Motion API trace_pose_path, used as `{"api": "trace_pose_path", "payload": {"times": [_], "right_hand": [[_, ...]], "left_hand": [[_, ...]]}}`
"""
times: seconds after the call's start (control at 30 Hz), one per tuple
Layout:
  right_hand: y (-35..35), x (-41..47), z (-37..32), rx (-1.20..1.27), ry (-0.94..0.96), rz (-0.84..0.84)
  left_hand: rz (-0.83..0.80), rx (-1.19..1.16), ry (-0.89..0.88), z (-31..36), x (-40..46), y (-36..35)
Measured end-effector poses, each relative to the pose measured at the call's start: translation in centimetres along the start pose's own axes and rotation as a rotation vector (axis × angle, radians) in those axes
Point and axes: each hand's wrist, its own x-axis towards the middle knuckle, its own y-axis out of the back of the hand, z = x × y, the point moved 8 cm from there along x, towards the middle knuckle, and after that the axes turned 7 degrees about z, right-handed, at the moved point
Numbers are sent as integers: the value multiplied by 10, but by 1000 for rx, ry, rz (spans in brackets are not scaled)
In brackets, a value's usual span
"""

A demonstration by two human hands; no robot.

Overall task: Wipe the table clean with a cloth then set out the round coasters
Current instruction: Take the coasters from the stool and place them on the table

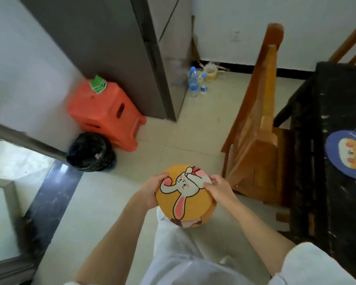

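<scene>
Both hands hold a small stack of round coasters at about 6 o'clock in the view, out over the floor and in front of the person's light clothing. Left hand (152, 191) curls round the stack's 9 o'clock edge, thumb on top and fingers hidden beneath, so it seems to carry the weight. Right hand (218, 189) pinches the 3 o'clock edge of the top piece, the orange rabbit coaster (183, 194); my guess is that it is about to peel that one off the pile, since a second coaster (190, 223) peeps out below at 6 o'clock. How many lie underneath cannot be told.

At 3 o'clock stands the dark table (337, 99), its top marbled black with pale flecks. One blue coaster (347, 155) with a cartoon animal already lies flat on it near the right edge of the view, so the laying-out looks to be under way. A wooden chair (255, 130) stands between the stack and the table, its seat tucked toward the table edge.

Away at 10 o'clock a green cloth (98, 84) sits folded on an orange stool (105, 112) by the wall, apart from the table, which suggests the wiping is done with
</scene>
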Motion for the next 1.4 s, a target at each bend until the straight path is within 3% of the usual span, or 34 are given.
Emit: {"api": "trace_pose_path", "payload": {"times": [0.2, 0.43, 0.77, 0.93, 1.03, 1.27, 1.4], "right_hand": [[-96, 82, -116, -122, 30, 12], [-96, 144, -212, -113, 32, 113], [12, 276, -301, -8, -36, 294], [84, 362, -348, 91, -60, 367], [135, 401, -375, 154, -61, 418], [245, 443, -415, 192, 24, 540], [309, 450, -396, 254, -69, 704]], "left_hand": [[15, -77, -5, 97, 64, 100], [-65, -104, -29, 204, 112, 108], [-291, 122, -49, 385, 180, -24], [-211, 155, 10, 486, 231, -102], [-259, 227, 56, 537, 250, -159], [-581, 684, 143, 603, 272, -301], [-623, 954, 107, 616, 294, -374]]}}
